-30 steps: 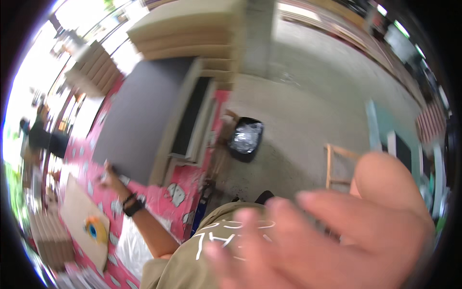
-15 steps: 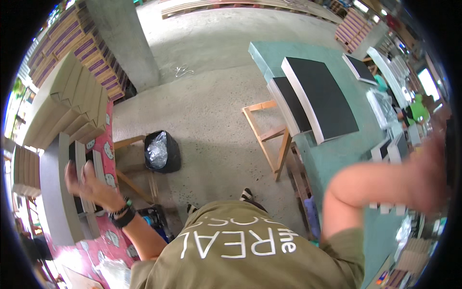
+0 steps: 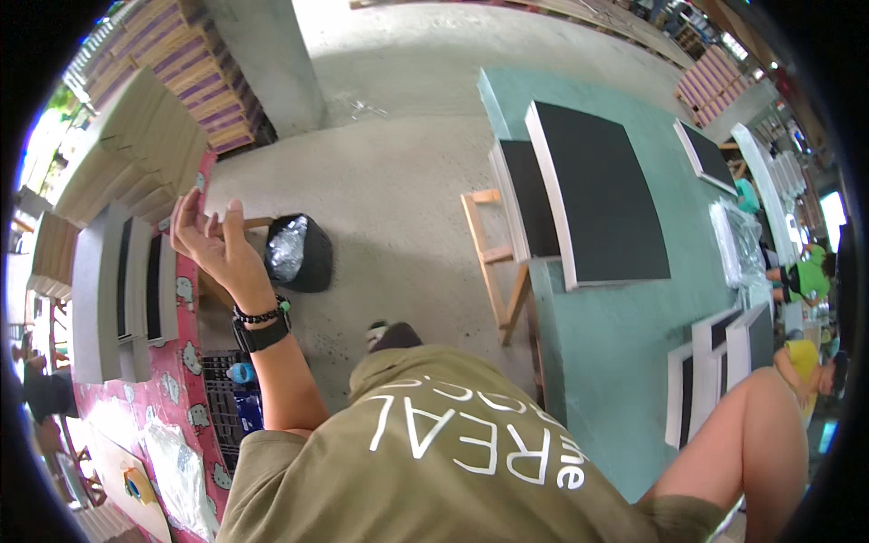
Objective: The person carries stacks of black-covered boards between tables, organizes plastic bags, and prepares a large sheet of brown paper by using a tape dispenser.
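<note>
My left hand [image 3: 217,244] is raised beside the pink table, its fingers spread and nothing between them. A black band and a beaded bracelet are on its wrist. Closest to it are upright white-edged slabs with black faces [image 3: 136,281], standing in a row on the pink patterned cover [image 3: 188,389]. Behind them rises a stack of beige boxes [image 3: 136,136]. My right arm [image 3: 742,425] bends at the lower right, and its hand is out of the picture. Near that elbow, several black-and-white slabs [image 3: 701,371] stand on the green table [image 3: 597,362].
Two black-topped slabs [image 3: 602,195] overlap at the green table's edge, above a wooden trestle [image 3: 489,271]. A black bin [image 3: 312,258] with clear plastic stands on the floor. Beyond are a concrete pillar [image 3: 267,68] and stacked cartons [image 3: 204,77]. Co-workers [image 3: 806,276] are at far right.
My left hand has come away from the slabs on the pink table and risen to the right. My right arm has dropped lower, taking its hand out of view. The view has shifted slightly.
</note>
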Available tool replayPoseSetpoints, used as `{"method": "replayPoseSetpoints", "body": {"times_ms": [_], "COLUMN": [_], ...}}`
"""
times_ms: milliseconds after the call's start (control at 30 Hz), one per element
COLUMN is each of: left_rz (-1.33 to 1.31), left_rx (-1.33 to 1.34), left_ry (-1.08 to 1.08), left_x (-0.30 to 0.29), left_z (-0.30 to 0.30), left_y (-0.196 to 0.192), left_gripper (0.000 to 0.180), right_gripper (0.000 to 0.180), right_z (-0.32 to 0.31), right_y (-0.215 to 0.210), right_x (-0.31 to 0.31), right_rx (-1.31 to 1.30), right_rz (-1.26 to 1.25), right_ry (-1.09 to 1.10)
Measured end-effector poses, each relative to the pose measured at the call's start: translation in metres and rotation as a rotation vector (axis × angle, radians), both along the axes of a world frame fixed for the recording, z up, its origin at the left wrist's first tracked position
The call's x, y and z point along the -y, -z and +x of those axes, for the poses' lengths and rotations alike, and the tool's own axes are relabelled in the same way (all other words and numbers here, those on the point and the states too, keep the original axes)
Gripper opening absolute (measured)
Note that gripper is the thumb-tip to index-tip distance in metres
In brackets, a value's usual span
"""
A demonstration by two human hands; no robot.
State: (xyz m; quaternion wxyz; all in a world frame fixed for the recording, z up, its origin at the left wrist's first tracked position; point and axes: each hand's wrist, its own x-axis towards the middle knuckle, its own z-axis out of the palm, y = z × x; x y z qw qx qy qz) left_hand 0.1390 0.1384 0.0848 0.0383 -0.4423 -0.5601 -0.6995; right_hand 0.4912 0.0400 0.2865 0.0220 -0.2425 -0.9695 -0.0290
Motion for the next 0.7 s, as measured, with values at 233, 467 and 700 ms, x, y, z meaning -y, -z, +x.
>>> {"method": "replayPoseSetpoints", "body": {"times_ms": [233, 467, 700], "left_rz": [0.007, 0.014, -0.288], "left_rx": [0.106, 0.105, -0.153], "left_ry": [0.101, 0.259, 0.705], "left_x": [-0.020, -0.073, -0.184], "left_z": [0.011, 0.042, 0.119], "left_y": [0.002, 0.006, 0.007], "left_gripper": [0.040, 0.037, 0.031], "right_gripper": [0.054, 0.058, 0.062], "right_z": [0.018, 0.023, 0.035], "right_y": [0.000, 0.000, -0.016], "right_x": [-0.004, -0.007, -0.021], "right_rx": [-0.007, 0.024, -0.002], "right_rz": [0.042, 0.089, 0.213], "right_ry": [0.040, 0.148, 0.295]}}
